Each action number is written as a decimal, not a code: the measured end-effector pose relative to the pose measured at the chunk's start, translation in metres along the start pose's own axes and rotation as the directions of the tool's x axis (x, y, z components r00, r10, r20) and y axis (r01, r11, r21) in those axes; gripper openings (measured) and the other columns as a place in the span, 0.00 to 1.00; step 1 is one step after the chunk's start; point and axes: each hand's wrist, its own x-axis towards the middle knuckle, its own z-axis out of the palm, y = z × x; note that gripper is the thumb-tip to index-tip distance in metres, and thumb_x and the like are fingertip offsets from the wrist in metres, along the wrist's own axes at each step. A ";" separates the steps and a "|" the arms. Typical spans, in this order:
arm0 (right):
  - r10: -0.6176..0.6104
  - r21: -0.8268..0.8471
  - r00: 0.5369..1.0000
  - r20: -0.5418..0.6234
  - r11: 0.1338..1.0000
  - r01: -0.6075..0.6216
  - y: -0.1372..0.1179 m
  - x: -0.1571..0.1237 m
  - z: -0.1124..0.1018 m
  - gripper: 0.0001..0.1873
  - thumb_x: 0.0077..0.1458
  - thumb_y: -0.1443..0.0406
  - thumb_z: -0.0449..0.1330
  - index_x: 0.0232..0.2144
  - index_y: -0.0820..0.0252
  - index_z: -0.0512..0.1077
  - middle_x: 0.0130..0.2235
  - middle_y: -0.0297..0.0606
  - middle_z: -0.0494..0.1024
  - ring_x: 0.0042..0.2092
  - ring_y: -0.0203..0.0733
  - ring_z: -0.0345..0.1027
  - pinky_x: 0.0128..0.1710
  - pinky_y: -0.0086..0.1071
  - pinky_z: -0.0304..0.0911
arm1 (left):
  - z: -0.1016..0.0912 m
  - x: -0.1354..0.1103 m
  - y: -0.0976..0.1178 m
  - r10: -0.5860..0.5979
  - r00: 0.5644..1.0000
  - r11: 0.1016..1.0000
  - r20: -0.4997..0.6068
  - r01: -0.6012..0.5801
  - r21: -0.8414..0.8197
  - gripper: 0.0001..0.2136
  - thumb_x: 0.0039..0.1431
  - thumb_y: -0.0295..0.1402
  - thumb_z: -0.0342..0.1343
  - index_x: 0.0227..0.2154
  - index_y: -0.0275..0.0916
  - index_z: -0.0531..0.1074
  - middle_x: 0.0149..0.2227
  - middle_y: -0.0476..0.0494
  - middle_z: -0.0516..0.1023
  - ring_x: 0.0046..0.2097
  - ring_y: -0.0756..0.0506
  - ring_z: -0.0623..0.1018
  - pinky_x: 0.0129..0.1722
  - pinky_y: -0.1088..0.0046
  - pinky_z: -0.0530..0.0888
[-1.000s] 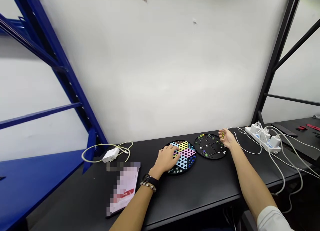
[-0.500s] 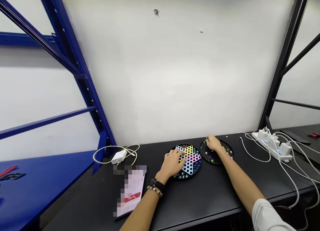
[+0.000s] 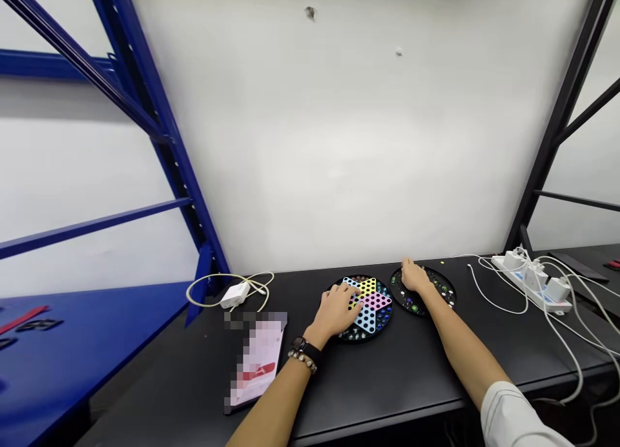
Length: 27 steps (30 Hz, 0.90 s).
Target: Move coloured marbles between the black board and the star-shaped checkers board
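Observation:
A round Chinese checkers board (image 3: 371, 301) with a many-coloured star lies on the black table, and marbles fill its rim sections. My left hand (image 3: 338, 308) rests on the left part of its star, palm down, with the fingers stretched out and apart. To the right of it is a black round tray (image 3: 420, 305) with several loose marbles, among them green, white and purple ones. My right hand (image 3: 413, 276) reaches into the tray's far left part. Its fingers are bent down and closed; their tips, and anything between them, are hidden.
A phone-like device (image 3: 259, 363) lies left of my left forearm, with a white charger (image 3: 235, 295) and looped cable behind it. On the right stands a power strip (image 3: 533, 285) with plugs and trailing white cables. A blue shelf frame (image 3: 167, 137) rises at left; a white wall closes the back.
The camera view has shifted slightly. My left hand keeps its place on the board, and my right hand stays at the tray's far left part with only a small shift.

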 end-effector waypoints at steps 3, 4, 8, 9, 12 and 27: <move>0.013 0.003 1.000 -0.021 1.000 -0.013 0.001 -0.002 0.001 0.13 0.66 0.66 0.45 0.50 0.63 0.60 0.52 0.52 0.67 0.47 0.48 0.70 0.42 0.36 0.59 | 0.000 0.000 0.000 0.002 1.000 1.000 -0.008 -0.002 -0.009 0.15 0.63 0.42 0.48 0.48 0.47 0.71 0.51 0.44 0.73 0.52 0.39 0.70 0.50 0.59 0.65; 0.019 0.005 0.999 -0.028 1.000 -0.019 0.002 -0.002 0.002 0.13 0.66 0.65 0.45 0.51 0.63 0.60 0.52 0.52 0.67 0.46 0.47 0.70 0.41 0.35 0.59 | 0.000 0.000 -0.001 0.003 1.000 1.000 -0.012 -0.003 -0.010 0.15 0.63 0.42 0.48 0.48 0.47 0.71 0.50 0.44 0.73 0.51 0.39 0.70 0.50 0.59 0.66; 0.043 0.010 0.998 -0.044 0.999 -0.043 0.004 -0.002 0.004 0.13 0.67 0.62 0.46 0.50 0.62 0.61 0.52 0.51 0.65 0.43 0.45 0.71 0.39 0.34 0.60 | 0.001 0.001 -0.002 0.000 1.000 1.000 -0.013 0.000 -0.007 0.15 0.62 0.42 0.48 0.48 0.47 0.71 0.50 0.44 0.73 0.51 0.39 0.70 0.51 0.59 0.65; 0.047 0.011 0.998 -0.045 0.999 -0.047 0.004 -0.002 0.005 0.13 0.67 0.62 0.46 0.49 0.62 0.61 0.52 0.51 0.65 0.43 0.45 0.71 0.39 0.34 0.60 | 0.001 0.001 -0.001 -0.003 1.000 1.000 -0.009 0.003 -0.006 0.15 0.62 0.42 0.48 0.48 0.47 0.71 0.50 0.44 0.73 0.52 0.39 0.70 0.51 0.59 0.65; 0.051 0.016 0.998 -0.045 0.999 -0.050 0.005 0.000 0.006 0.13 0.67 0.62 0.45 0.48 0.62 0.61 0.52 0.52 0.63 0.41 0.44 0.71 0.38 0.34 0.59 | 0.000 0.001 0.000 -0.007 1.000 1.000 -0.001 0.007 -0.005 0.15 0.62 0.42 0.48 0.48 0.47 0.71 0.51 0.44 0.73 0.52 0.39 0.70 0.51 0.59 0.65; -0.038 0.029 0.997 -0.070 0.999 0.040 0.006 -0.007 0.004 0.11 0.67 0.63 0.45 0.43 0.59 0.66 0.47 0.44 0.71 0.43 0.42 0.68 0.40 0.32 0.56 | -0.004 0.000 0.005 -0.015 1.000 1.000 0.005 0.015 0.011 0.15 0.63 0.42 0.47 0.49 0.47 0.71 0.51 0.44 0.73 0.52 0.39 0.70 0.51 0.60 0.66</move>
